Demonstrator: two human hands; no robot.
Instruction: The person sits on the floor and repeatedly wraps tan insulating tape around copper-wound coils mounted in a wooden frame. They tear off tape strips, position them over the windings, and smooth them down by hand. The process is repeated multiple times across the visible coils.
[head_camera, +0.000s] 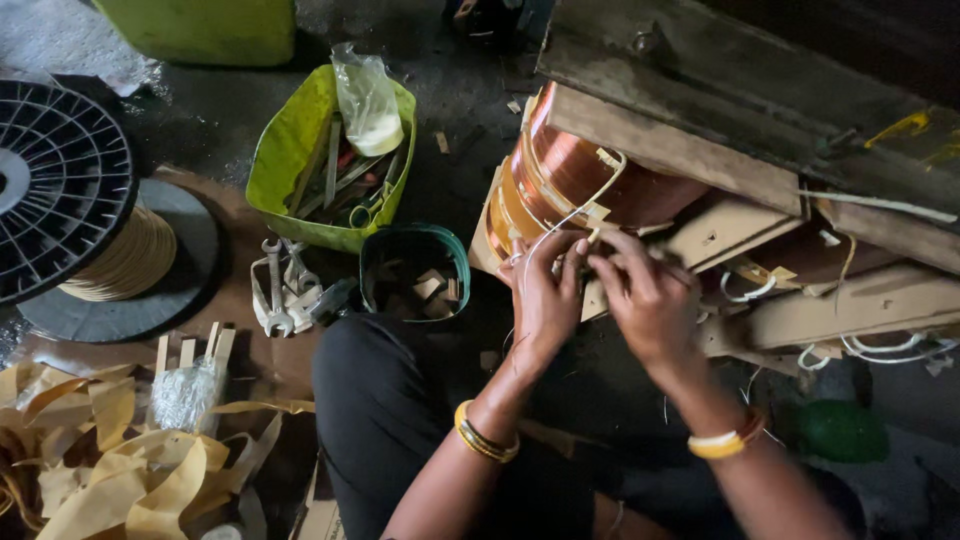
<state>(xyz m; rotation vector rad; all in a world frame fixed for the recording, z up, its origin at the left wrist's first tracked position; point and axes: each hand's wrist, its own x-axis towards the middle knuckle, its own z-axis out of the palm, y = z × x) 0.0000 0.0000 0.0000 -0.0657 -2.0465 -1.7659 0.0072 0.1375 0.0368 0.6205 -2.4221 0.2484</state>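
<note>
A large copper wire coil (580, 175) wrapped with yellowish insulating strips sits under a wooden frame (700, 150). Both hands work at its lower edge. My left hand (543, 295) pinches a thin white sleeved lead (560, 222) that loops up over the coil. My right hand (645, 295) has its fingers closed on the same lead and a small strip of insulation (598, 212) beside it. Both wrists wear yellow bangles. My black-clad knee (385, 400) lies below the left hand.
A yellow-green bin (280, 160) holds tools and a plastic bag. Spanners (280, 290) lie beside a small green-rimmed tub (415, 275) of scraps. A black spool of tape (70, 200) is at left; yellow paper strips (110, 470) pile at lower left. More white leads (880, 345) hang at right.
</note>
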